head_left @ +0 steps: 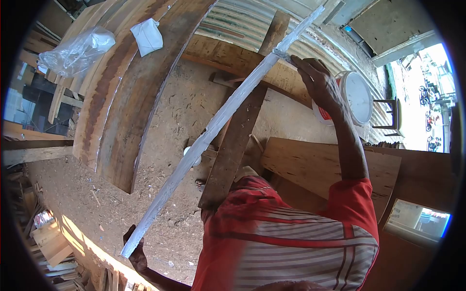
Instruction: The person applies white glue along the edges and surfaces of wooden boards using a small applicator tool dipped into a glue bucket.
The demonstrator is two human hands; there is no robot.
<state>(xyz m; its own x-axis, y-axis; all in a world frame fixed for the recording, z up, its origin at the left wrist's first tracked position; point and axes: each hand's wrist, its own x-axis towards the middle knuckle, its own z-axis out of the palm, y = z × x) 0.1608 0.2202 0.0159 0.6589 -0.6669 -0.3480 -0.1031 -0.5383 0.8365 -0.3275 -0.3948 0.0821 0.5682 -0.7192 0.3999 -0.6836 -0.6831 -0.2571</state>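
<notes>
A long, narrow strip (194, 148), coated in pale grey-white paste, runs diagonally across the head view from lower left to upper right. My left hand (137, 252) is closed round its lower end. Near the upper end, my right hand (318, 80) reaches the strip's edge with bent fingers drawn together. A small grey lump (279, 53) sits on the strip at those fingertips; whether the fingers pinch it or something else is hidden. Beneath the strip lies a dark wooden plank (240, 133), crossing a lighter board (221, 54).
Wide wooden boards (128, 111) at left carry a clear plastic bag (80, 48) and a white packet (147, 37). A white bucket (357, 98) stands beyond my right forearm. A wooden panel (325, 165) leans at right. Wood offcuts (51, 242) lie lower left.
</notes>
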